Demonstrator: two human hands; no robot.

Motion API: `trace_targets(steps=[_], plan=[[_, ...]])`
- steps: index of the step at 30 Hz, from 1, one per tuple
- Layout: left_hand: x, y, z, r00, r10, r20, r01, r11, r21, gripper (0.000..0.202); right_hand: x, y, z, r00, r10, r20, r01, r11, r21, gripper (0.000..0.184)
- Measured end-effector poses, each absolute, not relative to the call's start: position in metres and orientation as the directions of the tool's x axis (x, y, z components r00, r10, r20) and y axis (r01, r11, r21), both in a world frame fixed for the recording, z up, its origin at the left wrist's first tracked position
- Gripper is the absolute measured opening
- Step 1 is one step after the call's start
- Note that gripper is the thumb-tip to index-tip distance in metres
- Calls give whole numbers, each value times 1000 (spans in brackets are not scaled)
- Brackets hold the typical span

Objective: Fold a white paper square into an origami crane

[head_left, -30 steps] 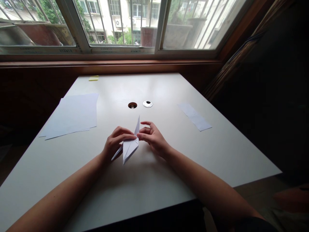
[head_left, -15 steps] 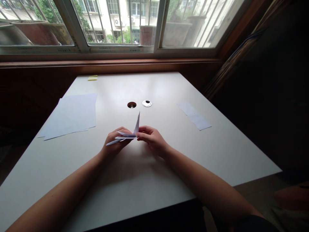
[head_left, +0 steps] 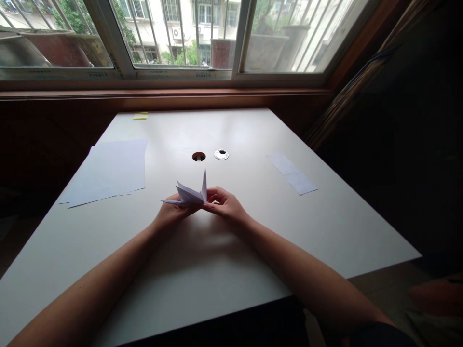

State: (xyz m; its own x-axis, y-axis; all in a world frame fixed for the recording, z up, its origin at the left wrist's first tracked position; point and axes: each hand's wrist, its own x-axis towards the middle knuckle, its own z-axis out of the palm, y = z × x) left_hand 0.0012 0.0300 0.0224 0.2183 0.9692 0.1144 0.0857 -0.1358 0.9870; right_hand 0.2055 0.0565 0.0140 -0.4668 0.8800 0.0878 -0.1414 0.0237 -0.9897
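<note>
A folding step looks to be in hand: the folded paper is held up between both hands over the near middle of the desk, its thin point standing almost upright on the right while broader flaps fan out to the left. The left hand supports the paper from below and the left, holding it along the lower edge (some of its fingers are hidden behind the flaps, so the exact grip cannot be told). The right hand is narrow, thumb and fingers closed on the paper at the base of the upright point, where the layers meet.

The work seems centred on that joint, so the next move would probably call for a steady left hold and a light, precise pinch from the right, setting the crease without crushing or tearing the layers.

The larger sheets lie on the left of the desk, apart from the hands; a paper strip lies to the right. Beyond the paper, on the far side, are a round hole and, just right of it, a silvery ring.
</note>
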Motion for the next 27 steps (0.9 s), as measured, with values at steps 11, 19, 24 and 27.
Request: trace_targets(steps=[11, 19, 24, 27], plan=[[-6, 35, 3, 218, 975, 28, -1, -28, 1000, 33, 207, 56, 13, -544, 839, 25, -168, -80, -983, 38], [-2, 35, 8, 239, 971, 23, 12, -27, 1000, 30, 204, 58, 10, -528, 848, 44, -244, -103, -964, 32], [-1, 33, 11, 228, 973, 45, 13, -49, 999, 34, 203, 58, 9, -517, 856, 21, -268, -138, -954, 33], [0, 33, 11, 238, 969, 63, -18, -60, 998, 34, 203, 58, 10, -518, 855, 24, -267, -135, -954, 32]])
